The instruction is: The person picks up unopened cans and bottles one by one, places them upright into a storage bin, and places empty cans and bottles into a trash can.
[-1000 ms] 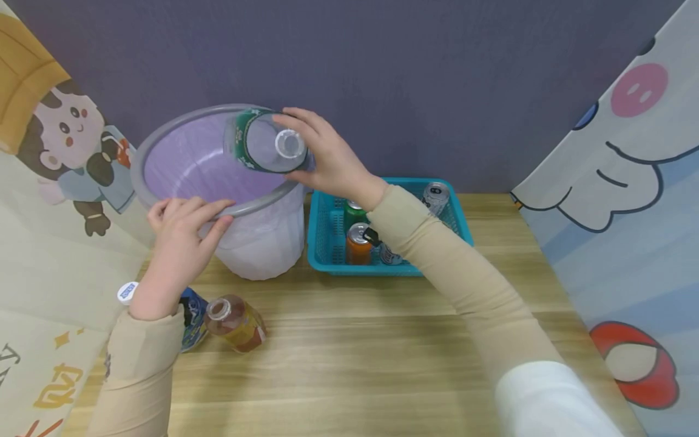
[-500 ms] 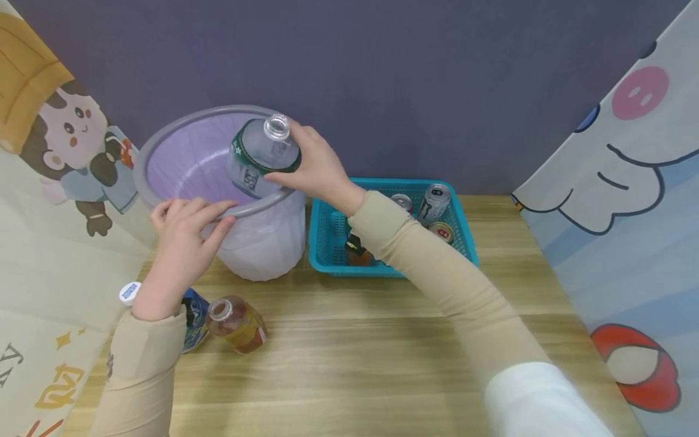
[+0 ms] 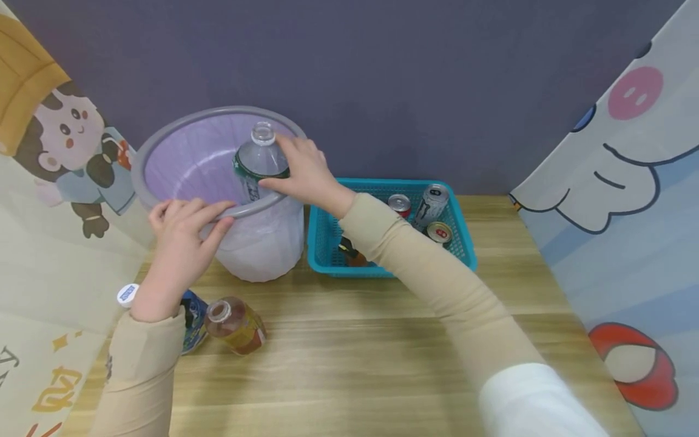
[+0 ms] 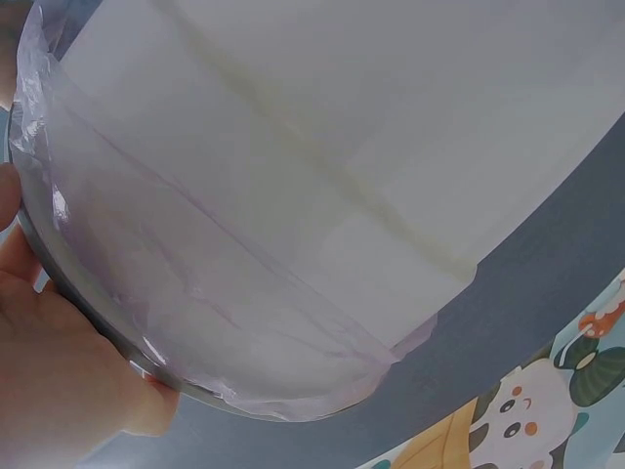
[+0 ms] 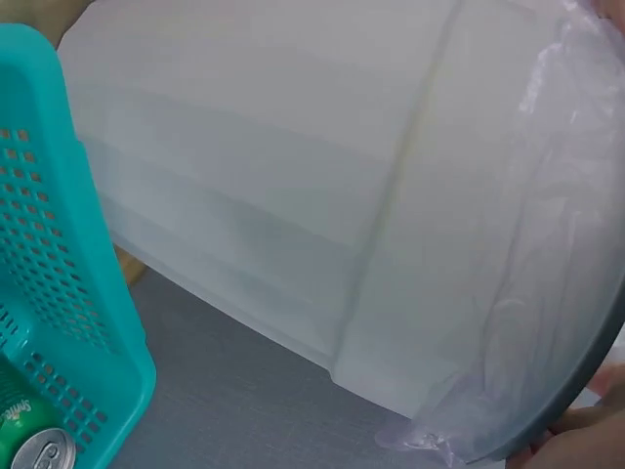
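Note:
A clear plastic bottle point(image 3: 261, 159) with a green label stands nearly upright at the right inside edge of a bin point(image 3: 264, 240). My right hand point(image 3: 308, 173) holds the bottle's right side, thumb near the label; its lower part is hidden by the rim. The bin has a grey rim and a purple liner bag point(image 3: 182, 161). My left hand point(image 3: 182, 233) holds the bin's near-left rim, fingers over it and thumb outside. In the left wrist view, that hand point(image 4: 59, 376) lies along the rim. Part of the right hand point(image 5: 586, 430) shows beyond the rim in the right wrist view.
Right of the bin sits a teal basket point(image 3: 324, 269) holding several drink cans. In front of the bin stand an uncapped bottle of amber drink point(image 3: 237, 325) and a blue-labelled bottle point(image 3: 193, 321) with a white cap, partly behind my left wrist. A dark wall rises behind.
My right hand has tipped the bottle from leaning toward me to nearly upright and lowered it along the bin's right inside edge. The left hand has stayed on the rim.

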Motion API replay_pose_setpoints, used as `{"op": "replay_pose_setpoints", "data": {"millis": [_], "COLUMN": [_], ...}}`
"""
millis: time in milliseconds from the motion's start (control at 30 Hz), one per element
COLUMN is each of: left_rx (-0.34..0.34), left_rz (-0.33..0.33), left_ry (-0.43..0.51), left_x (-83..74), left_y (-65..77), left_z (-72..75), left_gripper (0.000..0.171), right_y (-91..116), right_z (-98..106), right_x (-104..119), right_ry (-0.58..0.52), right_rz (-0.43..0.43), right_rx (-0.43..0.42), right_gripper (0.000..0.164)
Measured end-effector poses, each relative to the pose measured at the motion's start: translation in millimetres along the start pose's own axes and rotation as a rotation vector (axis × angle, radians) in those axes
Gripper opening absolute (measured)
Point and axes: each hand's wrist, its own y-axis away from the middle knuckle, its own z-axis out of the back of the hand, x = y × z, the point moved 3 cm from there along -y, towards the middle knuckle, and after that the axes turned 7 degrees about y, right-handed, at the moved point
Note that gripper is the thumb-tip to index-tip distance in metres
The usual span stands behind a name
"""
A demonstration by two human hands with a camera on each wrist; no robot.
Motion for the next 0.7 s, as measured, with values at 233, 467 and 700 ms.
{"op": "replay_pose_setpoints", "data": {"millis": [233, 467, 700], "left_rx": [-0.001, 0.001, 0.003], "left_rz": [0.0, 0.003, 0.01], "left_ry": [0.002, 0.006, 0.006], "left_x": [0.2, -1.0, -2.5], "left_y": [0.0, 0.0, 0.3], "left_z": [-0.2, 0.0, 0.5], "left_gripper": [0.025, 0.025, 0.026], "right_y": [-0.4, 0.5, 0.1], "right_z": [-2.9, -3.9, -4.2], "right_x": [0.3, 0.1, 0.7], "right_ry": [-0.011, -0.015, -0.01], "right_rz": [-0.022, -0.031, -0.05], "right_rx": [0.014, 0.005, 0.011], "right_gripper": [0.082, 0.08, 0.079]}}
